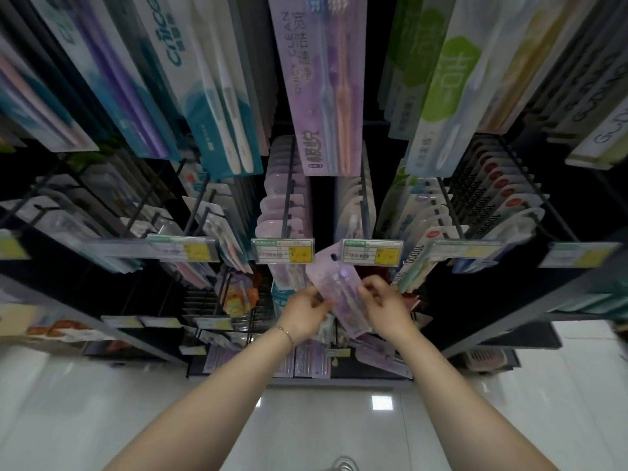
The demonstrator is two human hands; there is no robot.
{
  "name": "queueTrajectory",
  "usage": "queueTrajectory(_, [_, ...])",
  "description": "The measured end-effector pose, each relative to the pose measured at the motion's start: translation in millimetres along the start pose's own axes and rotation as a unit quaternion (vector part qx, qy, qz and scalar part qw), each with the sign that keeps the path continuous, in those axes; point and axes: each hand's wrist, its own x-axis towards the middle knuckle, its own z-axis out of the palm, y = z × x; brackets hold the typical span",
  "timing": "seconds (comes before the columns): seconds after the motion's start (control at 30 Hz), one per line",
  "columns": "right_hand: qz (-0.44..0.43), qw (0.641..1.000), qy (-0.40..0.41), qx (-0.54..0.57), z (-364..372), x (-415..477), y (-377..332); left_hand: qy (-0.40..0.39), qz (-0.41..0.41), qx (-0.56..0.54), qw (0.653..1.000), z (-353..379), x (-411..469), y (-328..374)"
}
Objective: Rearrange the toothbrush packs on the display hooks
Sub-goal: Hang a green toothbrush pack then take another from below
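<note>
Before the rack of display hooks point(288, 188), just below the left price tag point(283, 252) and the right price tag point(371, 251), a lilac toothbrush pack point(339, 287) is held in the air. The left hand point(306, 311) pinches one long edge and the right hand point(384, 307) grips the other. It looks a light, thin card with a clear blister, stiff but easily bent and rather slick, so the edges seem the sound hold. Its long axis slants from the hang hole point(333, 256) at upper left, beside the tags, down to the lower right.
</note>
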Motion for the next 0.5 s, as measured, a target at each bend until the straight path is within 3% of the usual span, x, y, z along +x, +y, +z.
queueTrajectory(0.5, [-0.046, 0.998, -0.029, 0.023, 49.6, -2.5, -42.8, 0.063, 0.042, -0.008, 0.997, -70.5, -29.1, -28.4])
